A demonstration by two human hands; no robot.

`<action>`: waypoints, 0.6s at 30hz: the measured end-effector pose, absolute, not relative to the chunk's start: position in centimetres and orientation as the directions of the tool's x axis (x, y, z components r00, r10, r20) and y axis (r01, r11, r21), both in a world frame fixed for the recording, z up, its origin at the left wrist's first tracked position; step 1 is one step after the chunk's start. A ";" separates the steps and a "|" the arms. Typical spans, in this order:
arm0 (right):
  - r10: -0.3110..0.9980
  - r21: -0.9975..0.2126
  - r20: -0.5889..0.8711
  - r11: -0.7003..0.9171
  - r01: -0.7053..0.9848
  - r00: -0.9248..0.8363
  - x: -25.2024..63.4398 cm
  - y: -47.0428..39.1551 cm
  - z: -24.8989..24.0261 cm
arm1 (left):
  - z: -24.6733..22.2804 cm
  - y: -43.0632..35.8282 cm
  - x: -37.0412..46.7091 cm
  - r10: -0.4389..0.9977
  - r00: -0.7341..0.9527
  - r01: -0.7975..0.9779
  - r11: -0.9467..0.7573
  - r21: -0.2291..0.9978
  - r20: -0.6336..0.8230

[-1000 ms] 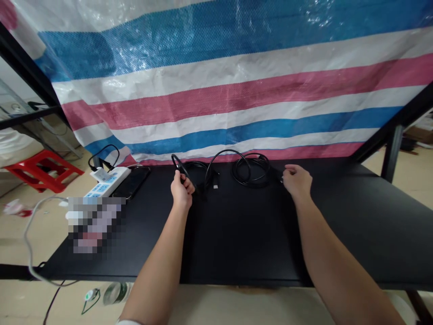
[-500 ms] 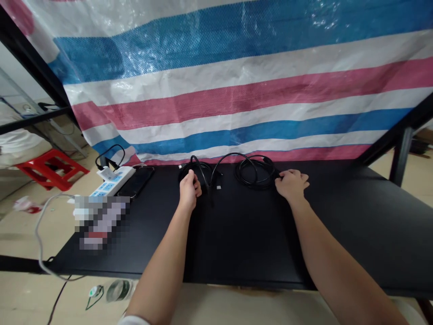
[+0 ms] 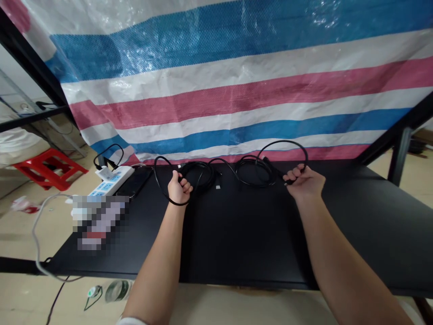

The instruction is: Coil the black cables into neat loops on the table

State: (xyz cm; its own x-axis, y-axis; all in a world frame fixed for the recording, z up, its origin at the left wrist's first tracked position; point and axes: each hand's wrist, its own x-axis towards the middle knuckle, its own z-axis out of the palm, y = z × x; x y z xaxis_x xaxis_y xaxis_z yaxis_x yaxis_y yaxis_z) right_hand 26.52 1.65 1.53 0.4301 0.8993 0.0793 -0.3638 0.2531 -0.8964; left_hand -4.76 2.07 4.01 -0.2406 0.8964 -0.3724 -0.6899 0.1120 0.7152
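A long black cable (image 3: 255,184) lies in two loose coils near the back of the black table (image 3: 243,239). My left hand (image 3: 180,187) is closed around a part of it, beside the left coil, and a loop hangs round the wrist. To the right, my right hand (image 3: 306,180) grips the cable near one end, with a dark connector between the fingers. From that hand the cable arches up and back to the right coil. A light-coloured plug tip (image 3: 218,187) rests on the table between the coils.
At the left stand a white power strip (image 3: 113,178) with a plugged adapter, a black phone (image 3: 137,183) and a blurred-out item. A striped tarp (image 3: 237,99) hangs behind the table. On the floor are a red stool (image 3: 50,169) and a clear bottle (image 3: 117,291).
My right hand has moved right and lifted cable into an arch. My left hand has shifted left, and a loop of cable now circles it.
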 end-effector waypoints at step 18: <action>0.762 -0.920 0.386 0.278 0.276 0.520 23.4 1.5 1.0 | 3.4 2.2 -4.8 0.908 -0.074 -0.794 0.198 0.575 -0.413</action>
State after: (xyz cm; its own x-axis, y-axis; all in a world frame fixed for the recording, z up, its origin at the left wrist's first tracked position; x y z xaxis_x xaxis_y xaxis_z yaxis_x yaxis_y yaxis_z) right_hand 23.40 1.54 0.99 0.5200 0.7619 0.3861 0.2763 0.2777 -0.9201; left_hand -4.82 2.21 3.37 -0.0737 0.9076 -0.4133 -0.7937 0.1975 0.5753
